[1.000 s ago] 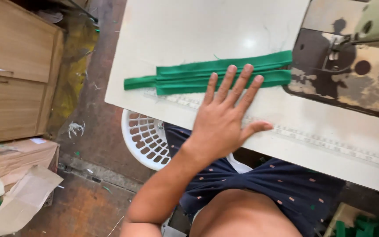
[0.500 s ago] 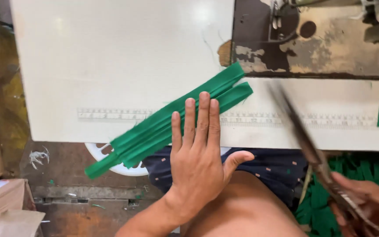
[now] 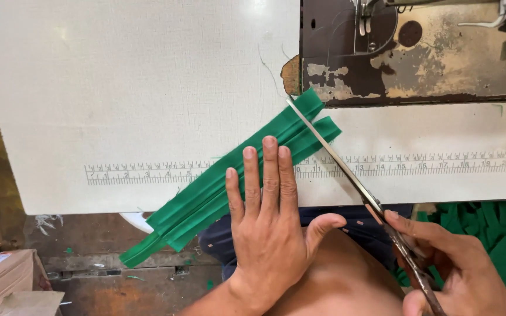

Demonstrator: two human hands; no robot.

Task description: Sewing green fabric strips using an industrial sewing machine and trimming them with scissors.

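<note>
My left hand (image 3: pixel 267 225) lies flat on the fabric strips (image 3: pixel 229 184), which run slantwise across the near edge of the tabletop (image 3: pixel 136 88), their lower end hanging off it to my left. To the right, my right hand (image 3: pixel 458 263) holds scissors (image 3: pixel 352 181) whose tips reach the strips' far end. Behind that end sits the sewing machine base (image 3: pixel 411 58). A ruler strip (image 3: pixel 405 165) runs along the tabletop under the fabric.
</note>
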